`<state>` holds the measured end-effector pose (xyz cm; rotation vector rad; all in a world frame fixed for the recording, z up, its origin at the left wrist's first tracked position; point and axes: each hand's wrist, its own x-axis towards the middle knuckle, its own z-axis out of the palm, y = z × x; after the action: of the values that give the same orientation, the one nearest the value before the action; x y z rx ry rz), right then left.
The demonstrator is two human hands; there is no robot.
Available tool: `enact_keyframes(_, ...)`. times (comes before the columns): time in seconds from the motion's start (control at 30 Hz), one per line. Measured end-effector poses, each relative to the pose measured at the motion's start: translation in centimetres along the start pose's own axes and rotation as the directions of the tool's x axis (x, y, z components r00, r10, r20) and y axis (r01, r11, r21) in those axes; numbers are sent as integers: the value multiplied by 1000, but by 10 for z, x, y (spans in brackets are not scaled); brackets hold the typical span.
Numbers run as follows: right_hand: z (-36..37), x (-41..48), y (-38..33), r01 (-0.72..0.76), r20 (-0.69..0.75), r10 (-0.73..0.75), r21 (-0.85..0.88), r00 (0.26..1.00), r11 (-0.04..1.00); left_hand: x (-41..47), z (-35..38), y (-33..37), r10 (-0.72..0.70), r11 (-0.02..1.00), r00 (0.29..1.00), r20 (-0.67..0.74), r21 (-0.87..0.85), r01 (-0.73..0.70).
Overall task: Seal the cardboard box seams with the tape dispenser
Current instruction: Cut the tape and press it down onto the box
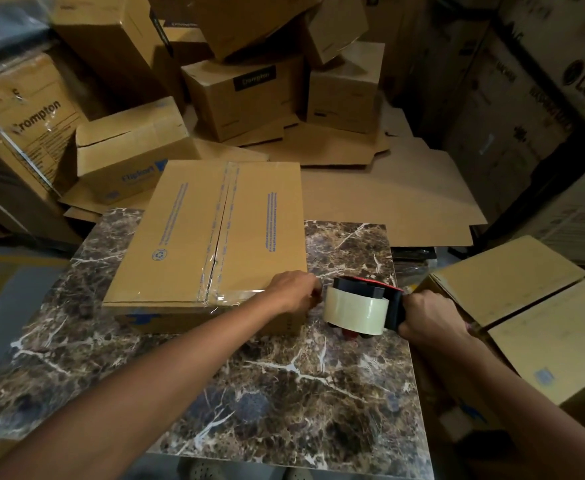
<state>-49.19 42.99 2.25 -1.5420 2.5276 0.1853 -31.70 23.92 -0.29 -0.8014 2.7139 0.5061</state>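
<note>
Marble-look table top (284, 393) fills the bottom of the frame, dark brown with white veins, and both our forearms reach across it from the lower corners. Our right hand (429, 317), right of centre, is wrapped tight around the black handle of the tape dispenser (364, 306). It's lying on its side, with the roll of clear tape (355, 310) facing us, just off the box's near right corner. Our left hand (296, 292) sits right on that corner with its back to the camera. The fingers are tucked out of sight, so we honestly can't tell if it's pinching tape or just pressing down.

The cardboard box (187, 237) sits on the table at centre left, flaps closed. Shiny tape runs along its centre seam (220, 233) and across the near top edge.

A second box (533, 306) sits at the right edge, beside the table. Further back, flattened cardboard (388, 192) covers the floor, with a messy pile of boxes (246, 95) along the top. A Crompton carton (24, 116) is at upper left and LG cartons (544, 81) at upper right.
</note>
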Motion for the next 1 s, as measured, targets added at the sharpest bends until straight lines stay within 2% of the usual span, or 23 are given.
enact_keyframes(0.2,6,23,-17,69,48,-68,-17,997,998,1,0,-3,-24,998,1000,20,-53,25)
enact_keyframes(0.33,20,34,-3,9,103,-11,18,995,1000,3,-9,-5,-11,987,992,123,-160,31)
enact_keyframes(0.4,34,32,6,-64,177,38,145,983,987,5,-9,-5,20,985,990,136,-171,4)
enact_keyframes(0.47,54,26,8,-192,296,76,386,952,902,9,-10,-4,29,971,989,144,-238,6)
enact_keyframes(0.5,65,24,6,-281,351,95,528,931,801,10,-11,-5,33,963,988,148,-268,8)
enact_keyframes(0.53,77,22,2,-370,397,115,657,910,657,11,-12,-5,34,957,987,159,-290,13)
enact_keyframes(0.6,103,17,-11,-515,498,134,810,857,282,13,-15,-4,27,945,984,178,-325,33)
enact_keyframes(0.63,116,15,-19,-595,586,107,800,803,79,15,-17,-3,15,941,983,185,-336,48)
enact_keyframes(0.67,127,12,-27,-671,676,50,736,735,-82,17,-19,0,0,940,981,193,-334,66)
enact_keyframes(0.7,138,9,-35,-720,733,-18,663,680,-203,18,-19,2,-10,943,979,204,-324,78)
enact_keyframes(0.77,152,4,-47,-741,759,-100,583,643,-334,22,-20,4,-14,946,973,231,-313,88)
enact_keyframes(0.83,163,0,-54,-719,748,-82,594,659,-360,22,-21,4,-17,943,971,239,-319,95)
enact_keyframes(0.9,167,-6,-55,-677,725,22,652,688,-342,22,-22,6,-15,942,971,237,-321,93)
enact_keyframes(0.93,168,-10,-55,-628,674,96,723,732,-288,21,-23,6,-6,945,971,240,-317,85)
enact_keyframes(0.97,168,-13,-52,-581,599,160,801,785,-146,21,-24,7,3,948,969,248,-310,76)
enact_keyframes(1.0,163,-17,-50,-546,519,197,829,832,121,20,-25,8,14,953,967,255,-295,64)
